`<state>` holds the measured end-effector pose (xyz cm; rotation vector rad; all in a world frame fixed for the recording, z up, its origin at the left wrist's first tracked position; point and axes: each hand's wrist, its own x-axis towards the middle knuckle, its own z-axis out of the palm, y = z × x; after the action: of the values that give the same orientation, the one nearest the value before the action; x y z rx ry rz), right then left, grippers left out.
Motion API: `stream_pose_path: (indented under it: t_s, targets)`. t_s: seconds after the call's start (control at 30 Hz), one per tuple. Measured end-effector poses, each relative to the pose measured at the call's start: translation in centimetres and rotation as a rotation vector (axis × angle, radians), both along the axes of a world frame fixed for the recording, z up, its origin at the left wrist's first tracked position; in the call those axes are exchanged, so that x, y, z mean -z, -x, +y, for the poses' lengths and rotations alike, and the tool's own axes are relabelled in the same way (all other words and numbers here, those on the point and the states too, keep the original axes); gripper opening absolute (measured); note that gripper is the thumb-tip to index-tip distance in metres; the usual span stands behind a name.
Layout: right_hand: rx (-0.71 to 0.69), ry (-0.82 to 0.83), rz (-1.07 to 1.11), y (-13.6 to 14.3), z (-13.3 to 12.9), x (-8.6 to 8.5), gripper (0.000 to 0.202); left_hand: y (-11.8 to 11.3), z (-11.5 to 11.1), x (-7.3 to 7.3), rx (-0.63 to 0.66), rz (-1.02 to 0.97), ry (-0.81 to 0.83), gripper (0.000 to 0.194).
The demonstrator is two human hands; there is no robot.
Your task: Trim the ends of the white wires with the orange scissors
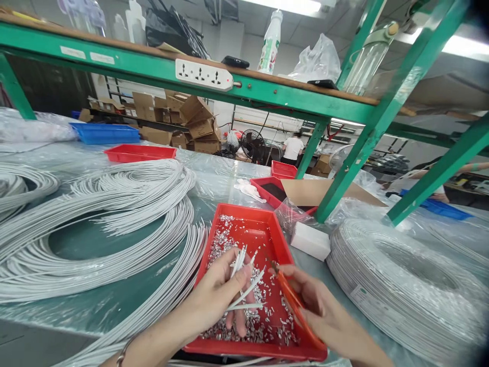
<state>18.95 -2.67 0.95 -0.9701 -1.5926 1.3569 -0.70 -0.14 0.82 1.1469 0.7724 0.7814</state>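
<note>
My left hand [225, 285] holds a small bunch of white cable ends [239, 262] over a red tray [244, 347]; a few ends fan out to the right, below the thumb. Small shiny silver pieces [255, 331] lie scattered in the tray, thickest along its left side and bottom. To the right, my right hand [311, 300] is wrapped round an orange-handled hand tool [292, 298], its dark tip pointing toward the cable ends without touching them. Long bundles of white cable [164, 300] run beside the tray on the left.
Coiled white cables [130, 204] cover the left of the table; a wrapped cable roll [405, 280] and white box [310, 240] stand right. Behind are red trays [140, 153], a blue tray [107, 133] and a green shelf frame [344, 178]. A person [293, 148] is farther back.
</note>
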Motion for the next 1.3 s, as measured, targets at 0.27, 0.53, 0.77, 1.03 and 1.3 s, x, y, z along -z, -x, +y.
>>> stream_pose_path:
  t_s: [0.27, 0.53, 0.77, 1.03, 1.3]
  targets:
    - [0.002, 0.107, -0.007, 0.0, -2.1, 0.3, 0.045, -0.3, -0.1, 0.5, -0.008, 0.046, -0.070, 0.024]
    - [-0.012, 0.131, 0.024, 0.2, -2.4, -0.2, 0.042, -0.7, -0.3, 0.6, -0.091, 0.194, -0.108, 0.022]
    - [-0.002, 0.055, -0.064, 0.1, -2.7, -0.4, 0.042, -0.8, -0.2, 0.6, -0.126, 0.216, -0.091, 0.023]
    - [0.110, -0.045, -0.382, -1.7, -3.0, 0.3, 0.041, 0.1, 0.4, 0.7, 0.124, -0.027, 0.014, 0.030]
    - [0.195, 0.128, -0.003, -0.1, -0.8, 0.2, 0.030, -0.2, -0.1, 0.2, 0.053, 0.079, -0.023, 0.029]
